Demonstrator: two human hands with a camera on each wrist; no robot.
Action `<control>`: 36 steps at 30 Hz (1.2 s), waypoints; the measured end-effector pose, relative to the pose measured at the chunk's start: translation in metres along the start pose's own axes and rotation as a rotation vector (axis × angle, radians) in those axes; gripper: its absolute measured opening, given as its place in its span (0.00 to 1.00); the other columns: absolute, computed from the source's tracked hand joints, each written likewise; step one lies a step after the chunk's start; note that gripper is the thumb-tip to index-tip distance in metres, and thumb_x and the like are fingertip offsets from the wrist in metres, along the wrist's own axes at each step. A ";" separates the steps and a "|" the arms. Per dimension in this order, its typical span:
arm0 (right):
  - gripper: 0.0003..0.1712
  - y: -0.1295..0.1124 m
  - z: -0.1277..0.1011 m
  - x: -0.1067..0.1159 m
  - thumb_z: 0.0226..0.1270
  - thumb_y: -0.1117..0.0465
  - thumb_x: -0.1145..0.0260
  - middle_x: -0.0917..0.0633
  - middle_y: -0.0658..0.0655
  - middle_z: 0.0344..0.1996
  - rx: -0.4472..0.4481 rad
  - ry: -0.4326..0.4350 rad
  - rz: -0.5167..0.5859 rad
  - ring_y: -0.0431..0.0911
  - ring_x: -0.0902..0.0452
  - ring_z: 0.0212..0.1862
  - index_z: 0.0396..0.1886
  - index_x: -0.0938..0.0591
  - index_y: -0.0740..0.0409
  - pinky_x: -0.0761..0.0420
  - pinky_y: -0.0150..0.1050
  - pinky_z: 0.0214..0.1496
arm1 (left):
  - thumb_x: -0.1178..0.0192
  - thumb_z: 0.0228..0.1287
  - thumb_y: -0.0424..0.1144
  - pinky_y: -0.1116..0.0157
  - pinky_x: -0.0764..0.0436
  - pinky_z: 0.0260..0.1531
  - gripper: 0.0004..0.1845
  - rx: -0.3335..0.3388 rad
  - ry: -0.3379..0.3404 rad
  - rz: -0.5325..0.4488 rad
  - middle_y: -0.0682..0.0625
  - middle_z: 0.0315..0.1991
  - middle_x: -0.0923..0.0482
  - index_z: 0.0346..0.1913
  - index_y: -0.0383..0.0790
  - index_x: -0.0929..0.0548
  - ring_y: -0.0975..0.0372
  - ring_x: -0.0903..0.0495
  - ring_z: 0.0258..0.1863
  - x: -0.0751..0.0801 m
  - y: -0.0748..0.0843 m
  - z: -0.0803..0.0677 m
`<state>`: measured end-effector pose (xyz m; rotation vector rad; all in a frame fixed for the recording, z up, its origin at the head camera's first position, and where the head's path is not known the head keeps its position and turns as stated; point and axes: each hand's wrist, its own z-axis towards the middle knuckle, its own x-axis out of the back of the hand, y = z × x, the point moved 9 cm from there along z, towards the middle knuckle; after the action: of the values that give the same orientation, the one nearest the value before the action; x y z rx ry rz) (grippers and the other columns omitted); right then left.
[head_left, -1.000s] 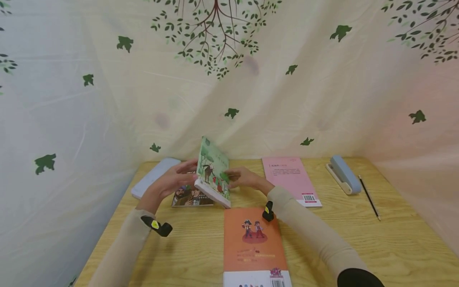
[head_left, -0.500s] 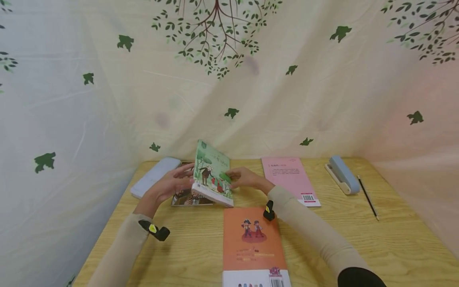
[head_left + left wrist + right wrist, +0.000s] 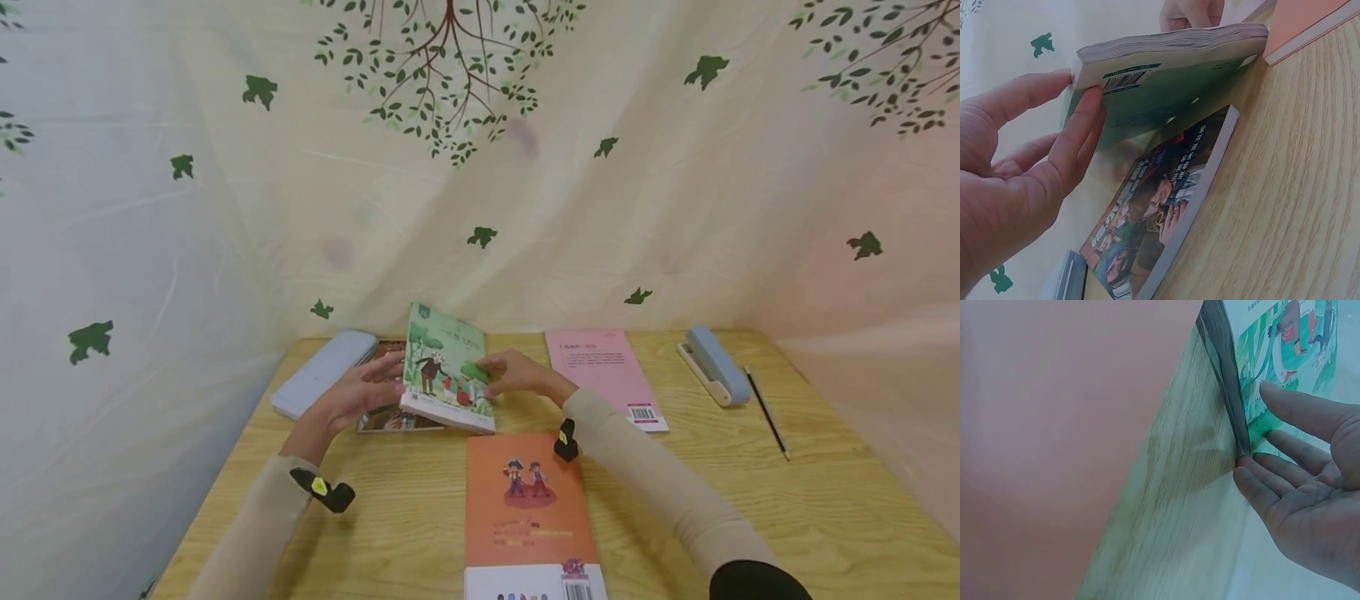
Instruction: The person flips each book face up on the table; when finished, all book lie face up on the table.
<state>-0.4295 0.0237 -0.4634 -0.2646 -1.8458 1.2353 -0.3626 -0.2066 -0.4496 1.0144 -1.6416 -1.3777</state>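
Nearest item: orange book (image 3: 531, 508), flat on wooden table (image 3: 825, 517), long axis running away from the person, its near end at the table edge. It lies between the 2 forearms and is untouched.

Key relation: green book (image 3: 447, 369) sits tilted just beyond the orange book, lower edge down, far edge raised, front cover facing the person. Long axis runs roughly near-to-far, leaning slightly L. It lies directly between the 2 hands, both equally close.

L hand (image 3: 365, 390): fingers straight, spread wide, pressed on the book's back cover and L edge near the barcode; the L wrist view shows fingers (image 3: 1079, 134) flat under the raised cover. No curl seen.

R hand (image 3: 513, 373): fingers extended, thumb on the front cover, fingertips (image 3: 1254, 465) at the book's R edge per R wrist view. Supports rather than clamps.

Under the green book: dark illustrated book (image 3: 393, 417) flat on the table, partly covered, approx. parallel to it.

Further out, L: pale blue case (image 3: 324, 372). R: pink book (image 3: 604, 373), flat, apart from the R hand. Further R: blue stapler (image 3: 713, 364), then black pen (image 3: 765, 411).

Room: leaf-and-tree printed cloth (image 3: 225, 208) hangs behind and to both sides, enclosing the table.
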 end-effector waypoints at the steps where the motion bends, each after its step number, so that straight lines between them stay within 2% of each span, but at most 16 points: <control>1: 0.37 0.000 -0.001 0.001 0.64 0.69 0.28 0.28 0.67 0.72 -0.007 0.002 -0.006 0.61 0.34 0.75 0.72 0.29 0.69 0.34 0.53 0.78 | 0.43 0.75 0.32 0.67 0.20 0.61 0.39 0.005 0.005 -0.002 0.34 0.80 0.50 0.82 0.42 0.49 0.42 0.40 0.76 0.000 -0.001 0.000; 3: 0.37 0.000 -0.003 0.004 0.64 0.68 0.27 0.27 0.67 0.72 -0.018 0.008 -0.015 0.61 0.33 0.74 0.72 0.29 0.69 0.34 0.54 0.78 | 0.43 0.75 0.32 0.67 0.19 0.60 0.39 0.009 0.012 -0.011 0.32 0.80 0.50 0.82 0.42 0.49 0.44 0.36 0.74 -0.001 -0.002 0.001; 7: 0.37 0.003 -0.006 0.008 0.63 0.67 0.27 0.27 0.65 0.72 -0.042 0.017 -0.034 0.60 0.33 0.74 0.71 0.28 0.67 0.35 0.54 0.79 | 0.43 0.74 0.30 0.67 0.17 0.57 0.40 0.007 0.002 -0.050 0.30 0.79 0.49 0.82 0.40 0.50 0.57 0.24 0.63 -0.005 -0.003 0.004; 11: 0.37 0.006 -0.009 0.012 0.62 0.67 0.26 0.25 0.65 0.71 -0.057 0.027 -0.070 0.60 0.32 0.73 0.71 0.27 0.67 0.34 0.55 0.78 | 0.45 0.74 0.27 0.68 0.17 0.56 0.40 0.005 -0.028 -0.101 0.29 0.79 0.49 0.82 0.38 0.51 0.64 0.19 0.56 -0.011 -0.006 0.007; 18: 0.36 0.009 -0.015 0.019 0.62 0.66 0.26 0.25 0.65 0.70 -0.061 0.030 -0.129 0.60 0.31 0.73 0.70 0.27 0.66 0.34 0.55 0.78 | 0.45 0.73 0.26 0.69 0.17 0.55 0.40 0.036 -0.020 -0.127 0.29 0.78 0.47 0.82 0.39 0.50 0.64 0.19 0.54 -0.015 -0.016 0.012; 24: 0.35 0.010 -0.021 0.023 0.61 0.69 0.26 0.24 0.68 0.69 -0.020 0.033 -0.166 0.62 0.32 0.73 0.68 0.26 0.72 0.34 0.56 0.78 | 0.43 0.73 0.27 0.69 0.16 0.55 0.40 0.040 -0.034 -0.097 0.29 0.78 0.46 0.82 0.38 0.49 0.64 0.19 0.55 -0.024 -0.022 0.016; 31: 0.35 0.015 -0.031 0.031 0.62 0.67 0.26 0.24 0.68 0.69 -0.027 0.041 -0.216 0.62 0.33 0.74 0.68 0.26 0.71 0.34 0.58 0.77 | 0.43 0.72 0.26 0.64 0.17 0.59 0.39 0.032 -0.042 -0.063 0.29 0.77 0.44 0.81 0.35 0.48 0.57 0.23 0.63 -0.036 -0.026 0.022; 36: 0.35 0.020 -0.038 0.036 0.62 0.66 0.26 0.25 0.67 0.70 -0.047 0.044 -0.239 0.62 0.34 0.74 0.69 0.26 0.69 0.35 0.58 0.78 | 0.42 0.72 0.27 0.61 0.17 0.61 0.39 0.071 -0.029 -0.049 0.29 0.77 0.43 0.81 0.36 0.47 0.53 0.22 0.64 -0.042 -0.029 0.025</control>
<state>-0.4281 0.0792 -0.4557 -0.0922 -1.8115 1.0159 -0.3656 -0.1613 -0.4841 1.0866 -1.7080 -1.3805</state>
